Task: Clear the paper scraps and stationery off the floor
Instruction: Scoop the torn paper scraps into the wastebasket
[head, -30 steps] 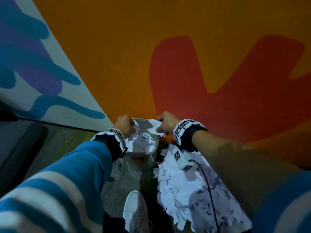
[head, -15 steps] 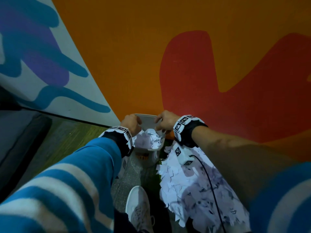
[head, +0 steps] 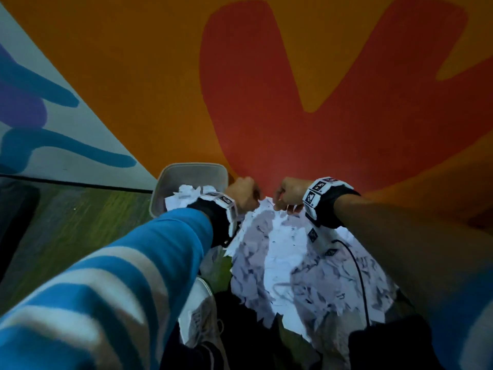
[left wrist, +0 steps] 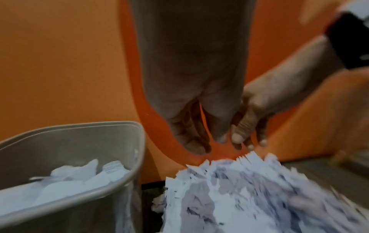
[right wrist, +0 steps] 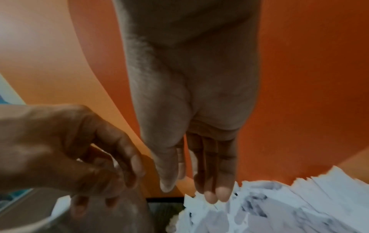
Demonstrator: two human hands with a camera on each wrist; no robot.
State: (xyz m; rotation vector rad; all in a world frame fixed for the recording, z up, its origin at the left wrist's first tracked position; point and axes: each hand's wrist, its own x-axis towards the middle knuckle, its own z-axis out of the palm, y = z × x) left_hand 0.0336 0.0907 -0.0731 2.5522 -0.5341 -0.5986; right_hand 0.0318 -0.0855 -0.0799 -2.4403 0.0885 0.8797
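A heap of torn white paper scraps (head: 293, 263) lies on the floor against the orange wall. Left of it stands a grey bin (head: 186, 170) with scraps (head: 186, 194) inside. My left hand (head: 244, 194) hovers just above the heap's far edge, its fingers loosely bent and holding nothing (left wrist: 203, 141). My right hand (head: 288, 196) is right beside it. In the right wrist view its straight fingers point down and the fingertips (right wrist: 217, 195) touch the top of the heap (right wrist: 279, 205). Neither hand holds paper.
The orange and red painted wall (head: 266, 102) rises directly behind the bin and heap. A white shoe (head: 198, 316) stands on the floor near the heap's left edge. A black cable (head: 358, 268) runs from the right wrist across the scraps.
Both hands held scraps over the bin a second ago. They let them go into the bin and have swung right, arriving empty above the heap.
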